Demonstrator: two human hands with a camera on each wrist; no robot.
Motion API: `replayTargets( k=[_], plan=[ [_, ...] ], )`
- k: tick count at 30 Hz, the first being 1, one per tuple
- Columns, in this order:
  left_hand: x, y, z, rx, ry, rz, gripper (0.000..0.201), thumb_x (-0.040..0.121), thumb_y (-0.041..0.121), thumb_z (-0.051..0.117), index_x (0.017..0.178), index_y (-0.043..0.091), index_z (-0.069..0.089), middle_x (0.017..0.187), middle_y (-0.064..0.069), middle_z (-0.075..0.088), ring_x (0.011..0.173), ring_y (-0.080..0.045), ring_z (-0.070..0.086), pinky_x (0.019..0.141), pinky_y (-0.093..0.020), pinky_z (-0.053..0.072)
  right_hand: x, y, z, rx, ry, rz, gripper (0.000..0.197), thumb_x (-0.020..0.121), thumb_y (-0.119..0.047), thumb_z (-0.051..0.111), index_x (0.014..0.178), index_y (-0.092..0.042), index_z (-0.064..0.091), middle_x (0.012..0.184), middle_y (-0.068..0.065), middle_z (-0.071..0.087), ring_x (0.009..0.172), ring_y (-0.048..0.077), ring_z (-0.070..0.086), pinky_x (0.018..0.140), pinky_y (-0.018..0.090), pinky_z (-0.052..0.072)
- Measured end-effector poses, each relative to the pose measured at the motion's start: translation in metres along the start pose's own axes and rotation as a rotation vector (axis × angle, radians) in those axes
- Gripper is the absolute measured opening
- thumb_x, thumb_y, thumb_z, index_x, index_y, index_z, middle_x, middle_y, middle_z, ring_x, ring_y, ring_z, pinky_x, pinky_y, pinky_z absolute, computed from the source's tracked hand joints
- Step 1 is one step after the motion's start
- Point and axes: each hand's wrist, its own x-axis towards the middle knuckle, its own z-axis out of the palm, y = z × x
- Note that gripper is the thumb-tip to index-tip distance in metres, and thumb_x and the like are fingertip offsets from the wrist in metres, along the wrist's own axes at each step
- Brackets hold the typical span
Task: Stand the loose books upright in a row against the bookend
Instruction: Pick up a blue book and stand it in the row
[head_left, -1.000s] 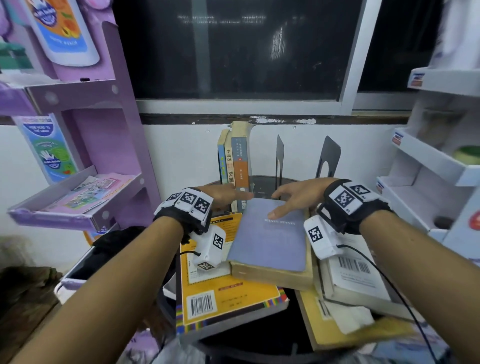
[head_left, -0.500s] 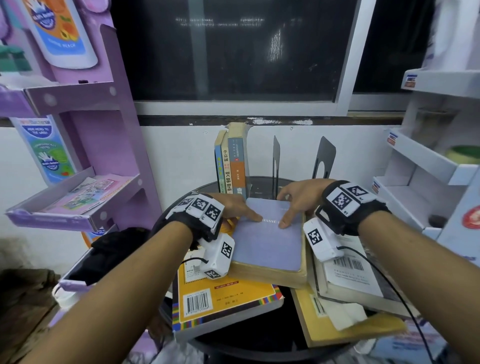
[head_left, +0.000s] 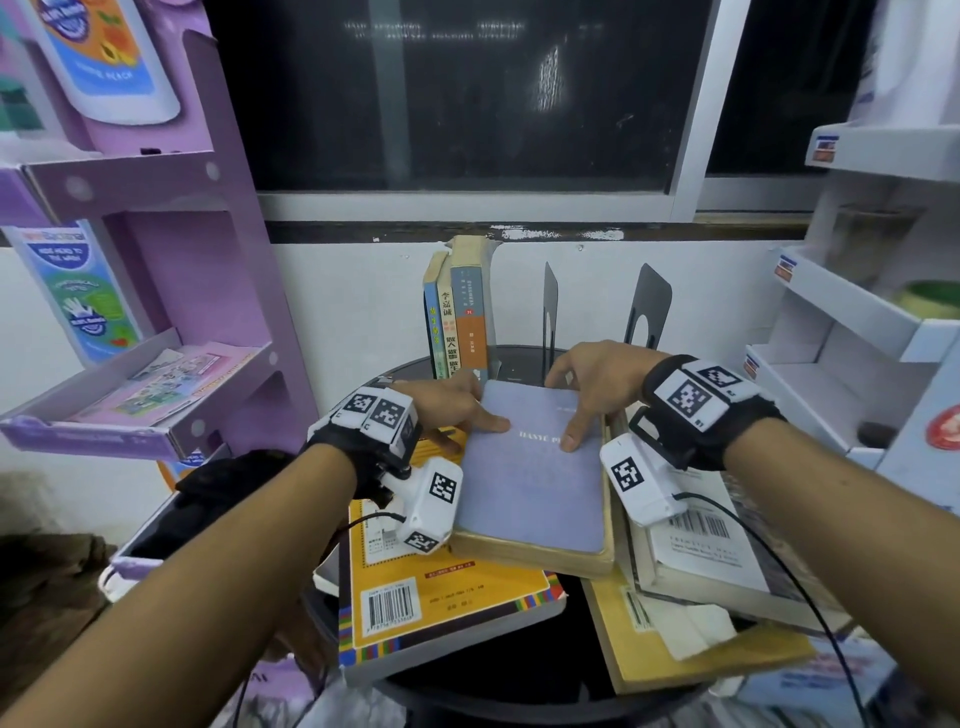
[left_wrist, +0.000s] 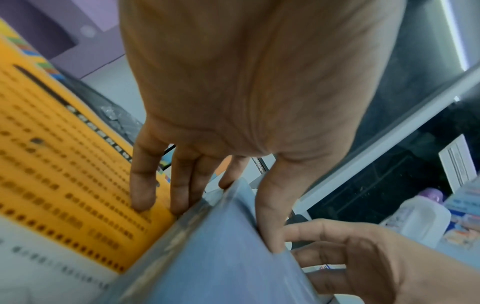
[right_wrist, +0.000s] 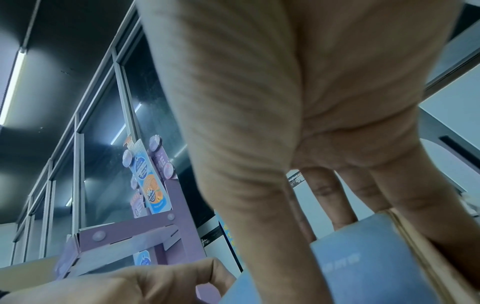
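Nearest to me, a yellow book (head_left: 436, 587) is lying flat with its barcode facing up, overhanging the front of the round black table (head_left: 467, 691). To its right a tan book (head_left: 691, 660) is lying under a white-covered book (head_left: 711, 551), both flat and partly hidden by my right forearm.

Above them, a thick lavender book (head_left: 530, 493) is resting across the pile, its far end lifted slightly. My left hand (head_left: 447, 400) is gripping its far left corner: the thumb is pressing on the cover while the fingers (left_wrist: 145, 185) are reaching down along the edge, two of them touching the yellow book (the left wrist view shows this most plainly). My right hand (head_left: 592, 384) is gripping the far right corner in the same manner, thumb lying on the cover beside the printed title and fingers (right_wrist: 330, 197) curling over the far edge. Both hands are thus holding the one book between them.

Beyond the hands, three books (head_left: 457, 312) are standing upright at the back of the table, spines toward me, close to the white wall. To their right, apart from them, two black bookends (head_left: 597, 312) are standing upright, one seen edge-on and the other angled.

Farther out, a purple display rack (head_left: 197, 260) is flanking the table on the left, and white shelves (head_left: 857, 322) on the right.
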Motion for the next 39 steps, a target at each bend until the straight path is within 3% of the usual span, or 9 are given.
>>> replayTargets(
  k=[5, 8, 11, 16, 20, 24, 28, 33, 39],
  plan=[
    [-0.01, -0.002, 0.001, -0.154, 0.051, 0.098, 0.03, 0.085, 0.003, 0.069, 0.089, 0.017, 0.043, 0.079, 0.0, 0.063, 0.065, -0.012, 0.064, 0.049, -0.025, 0.054, -0.001, -0.004, -0.002, 0.031, 0.051, 0.002, 0.073, 0.054, -0.022, 0.094, 0.119, -0.021, 0.061, 0.086, -0.015, 0.053, 0.081, 0.013, 0.058, 0.063, 0.024, 0.053],
    [-0.015, 0.0, -0.001, -0.221, 0.062, 0.106, 0.049, 0.08, 0.004, 0.074, 0.109, 0.019, 0.037, 0.099, -0.006, 0.062, 0.078, -0.02, 0.066, 0.055, -0.03, 0.057, -0.003, -0.007, -0.006, 0.048, 0.1, 0.021, 0.068, 0.055, -0.015, 0.093, 0.115, -0.021, 0.061, 0.091, -0.009, 0.057, 0.072, 0.009, 0.057, 0.059, 0.025, 0.053],
    [-0.02, 0.005, -0.003, -0.245, 0.04, 0.113, 0.071, 0.077, 0.003, 0.076, 0.128, 0.025, 0.031, 0.12, -0.009, 0.058, 0.099, -0.029, 0.065, 0.071, -0.041, 0.059, -0.001, -0.01, -0.013, 0.089, 0.198, 0.032, 0.064, 0.055, -0.009, 0.092, 0.109, -0.025, 0.062, 0.109, 0.004, 0.062, 0.084, 0.023, 0.066, 0.066, 0.031, 0.058],
    [-0.032, 0.012, -0.009, -0.298, 0.015, 0.18, 0.047, 0.072, -0.001, 0.079, 0.107, 0.022, 0.057, 0.106, -0.009, 0.07, 0.099, -0.033, 0.068, 0.085, -0.051, 0.056, -0.002, -0.014, -0.019, 0.105, 0.259, 0.002, 0.059, 0.056, -0.008, 0.091, 0.106, -0.024, 0.066, 0.107, 0.001, 0.065, 0.087, 0.019, 0.061, 0.053, 0.02, 0.046],
    [-0.035, 0.018, -0.017, -0.389, 0.13, 0.231, 0.073, 0.064, -0.008, 0.081, 0.123, 0.017, 0.045, 0.11, -0.011, 0.065, 0.096, -0.032, 0.067, 0.072, -0.045, 0.059, -0.005, -0.019, -0.026, 0.138, 0.39, -0.04, 0.055, 0.056, -0.009, 0.091, 0.103, -0.023, 0.068, 0.103, -0.002, 0.061, 0.088, 0.016, 0.056, 0.056, 0.02, 0.041],
    [-0.043, 0.03, -0.028, -0.357, 0.282, 0.337, 0.064, 0.061, -0.012, 0.08, 0.104, 0.02, 0.046, 0.102, -0.009, 0.059, 0.091, -0.029, 0.063, 0.06, -0.038, 0.057, -0.006, -0.023, -0.037, 0.156, 0.543, -0.093, 0.054, 0.057, -0.014, 0.091, 0.104, -0.024, 0.067, 0.103, -0.004, 0.06, 0.094, 0.014, 0.051, 0.073, 0.022, 0.037],
    [-0.051, 0.034, -0.032, -0.304, 0.411, 0.434, 0.071, 0.053, -0.012, 0.083, 0.104, 0.022, 0.048, 0.107, -0.011, 0.054, 0.093, -0.036, 0.061, 0.07, -0.055, 0.057, -0.004, -0.026, -0.037, 0.259, 0.647, -0.141, 0.048, 0.059, -0.019, 0.091, 0.1, -0.024, 0.067, 0.101, -0.005, 0.062, 0.094, 0.012, 0.053, 0.072, 0.02, 0.036],
    [-0.054, 0.02, -0.032, -0.286, 0.489, 0.495, 0.077, 0.038, 0.004, 0.088, 0.101, 0.029, 0.05, 0.11, -0.008, 0.053, 0.1, -0.034, 0.059, 0.071, -0.051, 0.058, 0.002, -0.032, -0.026, 0.363, 0.701, -0.17, 0.057, 0.057, -0.018, 0.092, 0.108, -0.02, 0.065, 0.106, -0.001, 0.062, 0.094, 0.012, 0.053, 0.074, 0.019, 0.039],
    [-0.052, 0.006, -0.033, -0.257, 0.403, 0.566, 0.087, 0.059, -0.008, 0.084, 0.128, 0.021, 0.039, 0.102, -0.001, 0.054, 0.087, -0.015, 0.062, 0.066, -0.031, 0.059, 0.006, -0.032, -0.017, 0.444, 0.603, -0.136, 0.069, 0.061, -0.018, 0.091, 0.121, -0.022, 0.058, 0.117, 0.001, 0.061, 0.092, 0.016, 0.059, 0.068, 0.018, 0.041]
  ],
)
